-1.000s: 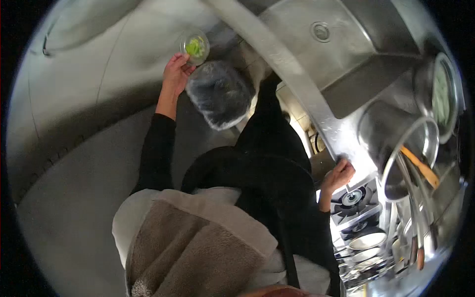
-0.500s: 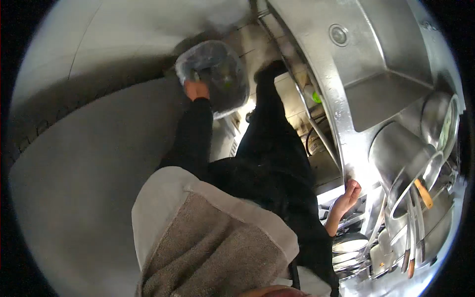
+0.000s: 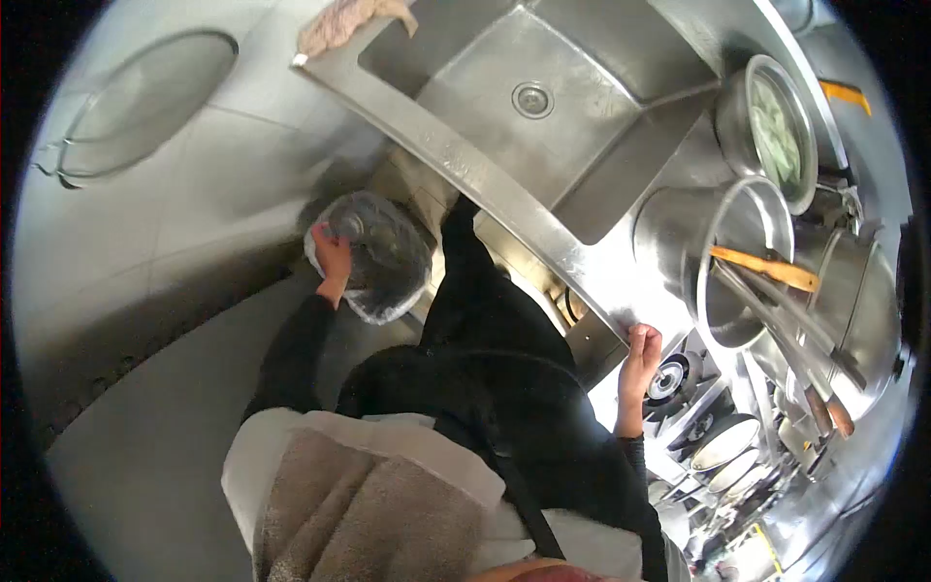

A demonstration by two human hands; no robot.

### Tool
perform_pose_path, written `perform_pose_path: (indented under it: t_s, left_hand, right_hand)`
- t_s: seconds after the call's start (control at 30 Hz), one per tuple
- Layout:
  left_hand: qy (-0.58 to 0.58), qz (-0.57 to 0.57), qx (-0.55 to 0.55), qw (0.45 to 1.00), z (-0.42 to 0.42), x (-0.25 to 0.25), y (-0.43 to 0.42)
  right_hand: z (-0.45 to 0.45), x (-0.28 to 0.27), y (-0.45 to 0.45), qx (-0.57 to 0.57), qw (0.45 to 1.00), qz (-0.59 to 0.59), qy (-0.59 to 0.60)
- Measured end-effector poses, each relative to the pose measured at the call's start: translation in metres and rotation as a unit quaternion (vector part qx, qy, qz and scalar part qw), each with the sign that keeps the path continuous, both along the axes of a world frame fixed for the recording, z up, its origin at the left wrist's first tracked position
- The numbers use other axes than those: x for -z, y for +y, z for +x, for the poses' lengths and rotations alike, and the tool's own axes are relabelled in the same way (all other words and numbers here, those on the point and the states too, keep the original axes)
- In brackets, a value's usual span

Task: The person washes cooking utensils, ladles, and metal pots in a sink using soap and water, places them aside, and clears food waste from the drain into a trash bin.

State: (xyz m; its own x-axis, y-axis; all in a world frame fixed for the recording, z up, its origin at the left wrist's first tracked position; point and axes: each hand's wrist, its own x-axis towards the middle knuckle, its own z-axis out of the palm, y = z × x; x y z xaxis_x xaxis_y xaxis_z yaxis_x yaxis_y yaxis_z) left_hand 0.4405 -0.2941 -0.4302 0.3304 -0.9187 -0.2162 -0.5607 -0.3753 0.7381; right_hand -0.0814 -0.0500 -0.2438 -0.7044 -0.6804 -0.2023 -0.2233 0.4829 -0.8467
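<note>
My left hand (image 3: pixel 332 254) is over the near-left rim of a bin (image 3: pixel 380 312) lined with a clear plastic bag. Its fingers are closed on a small, roundish, greyish thing (image 3: pixel 348 223) that I cannot make out. Dark contents show inside the bin. On the other side, my right hand (image 3: pixel 640 354) rests with curled fingers on the front edge of a steel sink unit (image 3: pixel 567 257). The sink basin (image 3: pixel 495 58) has a round drain (image 3: pixel 532 100) in its bottom.
Beside the basin stand a deep steel pot (image 3: pixel 669 247) with long-handled utensils and a yellow-handled tool (image 3: pixel 766 269), and a bowl (image 3: pixel 761 136) with pale green contents. A cloth (image 3: pixel 349 21) lies at the sink's far corner. Pans (image 3: pixel 727 444) crowd the lower right.
The view has swung, bringing more of the sink, the cloth and a wall-hung mesh strainer into sight. My left hand stays at the bin; my right hand stays at the sink edge.
</note>
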Motion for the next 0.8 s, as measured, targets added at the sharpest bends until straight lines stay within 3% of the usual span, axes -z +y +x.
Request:
perform_pose_path:
  t_s: [0.03, 0.1, 0.17, 0.23, 0.3, 0.4, 0.43, 0.5, 0.57, 0.6, 0.7, 0.73, 0.8]
  left_hand:
    - [0.000, -0.009, 0.022, 1.000, -0.008, -0.059, -0.009]
    - [0.002, -0.036, 0.102, 0.994, -0.021, -0.119, -0.018]
    - [-0.062, -0.162, 0.250, 0.953, -0.053, -0.181, -0.056]
    - [0.094, -0.216, 0.342, 0.910, -0.121, -0.254, -0.110]
    - [0.195, -0.247, 0.378, 0.870, -0.193, -0.296, -0.158]
    - [0.091, -0.164, 0.472, 0.861, -0.269, -0.274, -0.272]
    - [0.078, -0.134, 0.478, 0.864, -0.300, -0.260, -0.305]
    - [-0.037, -0.288, 0.470, 0.834, -0.360, -0.235, -0.362]
    - [-0.002, -0.190, 0.449, 0.873, -0.414, -0.177, -0.440]
    - [0.015, -0.135, 0.437, 0.889, -0.437, -0.166, -0.466]
    - [-0.143, -0.129, 0.504, 0.842, -0.487, -0.171, -0.497]
    - [-0.162, -0.313, 0.540, 0.764, -0.496, -0.154, -0.514]
    - [-0.190, -0.362, 0.579, 0.706, -0.503, -0.128, -0.543]
  right_hand:
    - [-0.001, 0.004, 0.002, 0.019, 0.999, -0.020, -0.022]
    - [-0.004, 0.008, 0.013, 0.063, 0.996, -0.044, -0.055]
    - [-0.003, 0.015, 0.008, 0.095, 0.981, -0.147, -0.085]
    - [0.004, -0.014, -0.011, 0.109, 0.986, -0.112, -0.059]
    - [-0.001, -0.017, -0.019, 0.127, 0.984, -0.114, -0.045]
    - [0.005, -0.033, -0.028, 0.183, 0.980, -0.074, -0.028]
    - [0.011, -0.035, -0.033, 0.213, 0.970, -0.115, -0.039]
    - [0.024, -0.044, -0.033, 0.223, 0.973, -0.053, -0.029]
    - [0.041, -0.043, -0.031, 0.233, 0.965, -0.101, -0.072]
    - [0.050, -0.027, -0.024, 0.246, 0.964, -0.101, -0.022]
    - [0.083, -0.038, -0.020, 0.293, 0.956, -0.010, -0.014]
    - [0.092, -0.044, -0.024, 0.320, 0.947, 0.004, -0.021]
    - [0.113, -0.054, -0.032, 0.375, 0.926, 0.031, -0.039]
